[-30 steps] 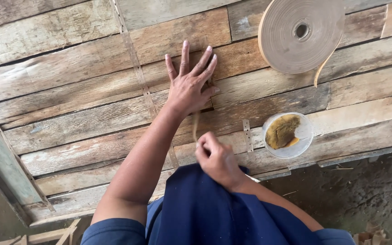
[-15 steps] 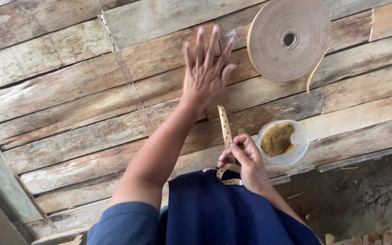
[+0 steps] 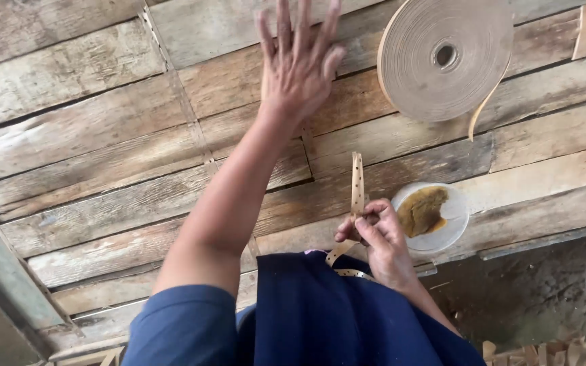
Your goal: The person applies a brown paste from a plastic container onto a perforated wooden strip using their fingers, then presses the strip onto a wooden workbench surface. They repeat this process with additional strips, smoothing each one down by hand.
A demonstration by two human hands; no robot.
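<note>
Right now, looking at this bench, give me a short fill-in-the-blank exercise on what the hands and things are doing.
1. The right hand pinches a thin strip punched with a row of ____.
2. The left hand is stretched out over the planks with its fingers ____.
3. The bowl beside the right hand holds a ____ paste.
4. The big roll of tape lies ____ on the planks.

Missing words: holes; spread; brown; flat

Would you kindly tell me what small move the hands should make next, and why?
Probably press the strip down onto the planks: the right hand pinches it upright beside the bowl of paste, while the left hand hovers flat and open above the boards.
</note>
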